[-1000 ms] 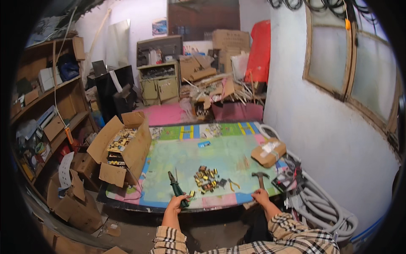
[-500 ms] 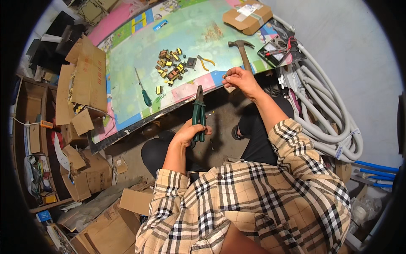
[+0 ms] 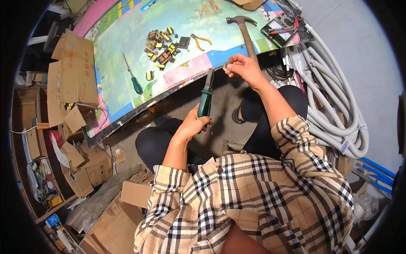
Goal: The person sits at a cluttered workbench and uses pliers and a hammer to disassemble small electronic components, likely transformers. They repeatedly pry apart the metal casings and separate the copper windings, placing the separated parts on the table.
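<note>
My left hand (image 3: 193, 124) is wrapped round the green handles of a pair of pliers (image 3: 206, 99), whose metal jaws point up toward the table edge. To the right, my right hand (image 3: 245, 71) pinches a small piece (image 3: 225, 66) between thumb and fingertips; it is too small to name. The plier jaws are close to that piece but apart from it. On the table beyond lies a heap of small yellow, black and copper-coloured transformers (image 3: 163, 53). Beside the heap are a black block (image 3: 184, 42) and small yellow-handled pliers (image 3: 200, 41).
A claw hammer (image 3: 246, 36) lies near the table's (image 3: 186, 75) right edge, beside a multimeter (image 3: 281, 30) with red leads. A green-handled screwdriver (image 3: 134, 80) lies at left. Cardboard boxes (image 3: 76, 70) stand left; coiled grey conduit (image 3: 338, 114) hangs right.
The pliers have turned and their jaws have come up toward my right hand, with the handles closer together. My view has shifted, so the table sits higher in the picture.
</note>
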Tool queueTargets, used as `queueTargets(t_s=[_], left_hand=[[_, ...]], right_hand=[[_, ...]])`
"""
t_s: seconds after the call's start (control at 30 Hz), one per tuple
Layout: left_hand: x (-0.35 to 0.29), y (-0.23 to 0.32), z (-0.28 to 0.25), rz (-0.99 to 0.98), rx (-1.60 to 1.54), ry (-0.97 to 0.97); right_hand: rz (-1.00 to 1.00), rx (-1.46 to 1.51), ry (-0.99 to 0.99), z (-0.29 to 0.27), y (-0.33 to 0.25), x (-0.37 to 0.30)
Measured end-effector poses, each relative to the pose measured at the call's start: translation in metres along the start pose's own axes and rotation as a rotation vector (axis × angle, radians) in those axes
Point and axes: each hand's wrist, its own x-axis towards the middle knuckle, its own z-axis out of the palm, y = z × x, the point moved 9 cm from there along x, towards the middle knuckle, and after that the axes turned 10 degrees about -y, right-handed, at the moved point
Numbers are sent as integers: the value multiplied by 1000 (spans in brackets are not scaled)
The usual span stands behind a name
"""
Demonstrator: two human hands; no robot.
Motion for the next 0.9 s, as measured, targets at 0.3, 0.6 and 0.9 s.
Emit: queueTargets(t_s=[0.3,0.6,0.9], left_hand=[[-16,29,-13,-49,887,420],[-17,25,-15,-20,876,480],[-19,23,-17,-16,857,494]], right_hand=[[75,-214,-47,2,7,-4],[103,-465,-37,-11,24,-4],[116,-440,-128,1,19,-9]])
